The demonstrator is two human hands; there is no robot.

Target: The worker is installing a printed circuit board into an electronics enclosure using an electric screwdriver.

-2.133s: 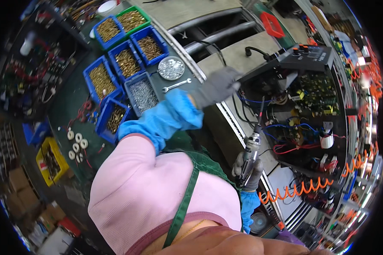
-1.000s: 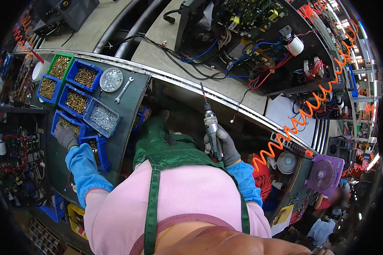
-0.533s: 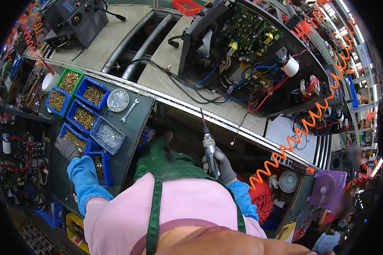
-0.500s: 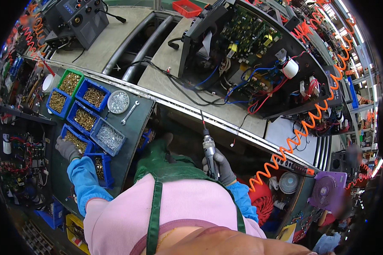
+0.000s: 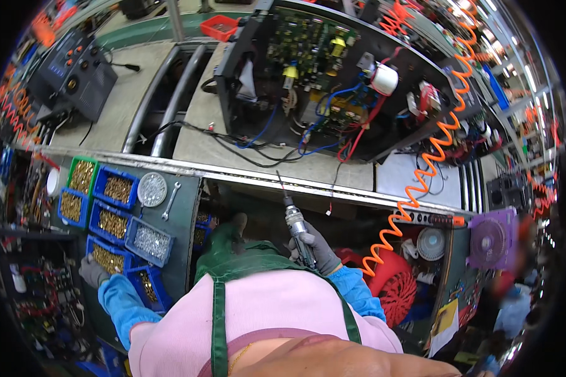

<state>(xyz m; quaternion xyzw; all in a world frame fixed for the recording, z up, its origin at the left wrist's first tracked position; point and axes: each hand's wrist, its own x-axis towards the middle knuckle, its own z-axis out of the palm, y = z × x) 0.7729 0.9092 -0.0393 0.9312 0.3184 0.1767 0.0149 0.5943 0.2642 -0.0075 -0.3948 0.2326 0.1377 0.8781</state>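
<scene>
My right hand (image 5: 317, 249), in a grey glove, is wrapped round a silver and black power screwdriver (image 5: 295, 221), whose long bit points up and away toward the bench edge. On the left, my gloved left hand (image 5: 94, 271) is at the outer side of a blue bin (image 5: 109, 256) of brass-coloured screws. Its fingers look curled together; whatever they may hold is too small to make out. Beyond the bench edge stands an opened machine chassis (image 5: 283, 129) with green circuit boards, a white cylinder and loose red, blue and black wires.
Several blue bins, a green bin (image 5: 82, 175) and a round tub (image 5: 152, 190) hold small hardware beside a wrench (image 5: 171, 201). An orange coiled hose (image 5: 415, 188) hangs at right near a purple fan (image 5: 490, 239). Metal rollers (image 5: 170, 116) cross the far bench.
The whole view has shifted, so the bench and chassis sit farther left. My left hand stays by the same screw bin; my right hand still holds the screwdriver, bit upward.
</scene>
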